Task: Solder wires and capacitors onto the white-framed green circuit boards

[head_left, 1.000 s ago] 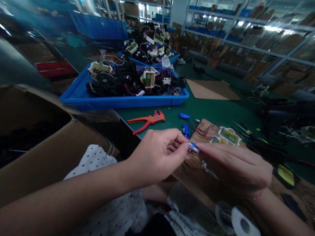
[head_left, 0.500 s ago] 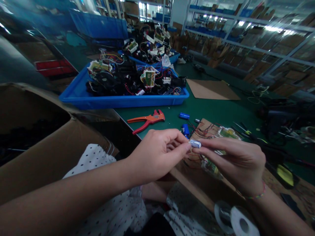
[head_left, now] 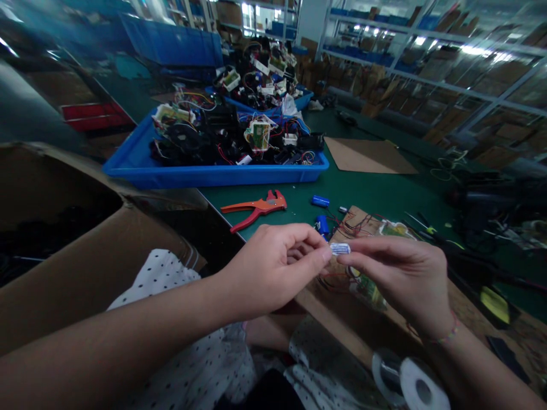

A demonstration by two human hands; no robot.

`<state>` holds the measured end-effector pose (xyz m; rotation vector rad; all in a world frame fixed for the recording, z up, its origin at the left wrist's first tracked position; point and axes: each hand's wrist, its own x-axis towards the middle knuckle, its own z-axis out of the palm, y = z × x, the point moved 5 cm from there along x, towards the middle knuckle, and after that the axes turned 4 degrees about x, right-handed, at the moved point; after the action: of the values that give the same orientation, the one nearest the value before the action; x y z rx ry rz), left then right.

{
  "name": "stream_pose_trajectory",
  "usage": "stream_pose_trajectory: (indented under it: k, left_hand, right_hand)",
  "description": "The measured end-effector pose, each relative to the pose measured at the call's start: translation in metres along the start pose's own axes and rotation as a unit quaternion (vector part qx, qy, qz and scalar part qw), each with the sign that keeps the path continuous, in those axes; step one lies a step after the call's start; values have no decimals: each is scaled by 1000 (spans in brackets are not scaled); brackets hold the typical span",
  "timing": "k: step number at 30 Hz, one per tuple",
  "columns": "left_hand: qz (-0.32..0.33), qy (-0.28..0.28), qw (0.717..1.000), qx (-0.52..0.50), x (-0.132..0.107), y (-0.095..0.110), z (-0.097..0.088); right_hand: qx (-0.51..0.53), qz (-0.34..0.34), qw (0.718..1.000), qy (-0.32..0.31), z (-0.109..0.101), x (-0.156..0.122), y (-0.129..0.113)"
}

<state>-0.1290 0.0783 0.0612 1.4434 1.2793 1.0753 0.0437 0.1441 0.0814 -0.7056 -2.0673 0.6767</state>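
Note:
My left hand [head_left: 273,267] and my right hand [head_left: 401,276] meet over the near table edge. Both pinch a small blue-and-white capacitor [head_left: 340,248] between thumb and fingers. Under my right hand hangs a green circuit board [head_left: 367,289] with thin red wires; whether my right hand holds it too I cannot tell. A cardboard sheet [head_left: 363,324] lies under the hands. Two blue capacitors [head_left: 320,201] lie on the green table just beyond.
An orange wire stripper [head_left: 256,209] lies left of the capacitors. A blue tray [head_left: 213,173] full of wired boards stands behind, another tray [head_left: 265,80] further back. An open cardboard box [head_left: 77,250] is at left. Tape rolls [head_left: 410,381] sit near right.
My right hand has lifted and drawn slightly right, turning the capacitor more level; the circuit board rose off the cardboard with it. My left hand stayed put.

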Motion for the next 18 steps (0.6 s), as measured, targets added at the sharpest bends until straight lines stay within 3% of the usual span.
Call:
stream_pose_trajectory:
  k: [12,18]
  left_hand:
    - [40,57,993,98,-3,4,-2]
    - [-19,9,1000,-7,-1,-3,0]
  right_hand:
    - [35,29,999,-10,5,-4,-4]
    - [64,109,992,-9,8,-2,6]
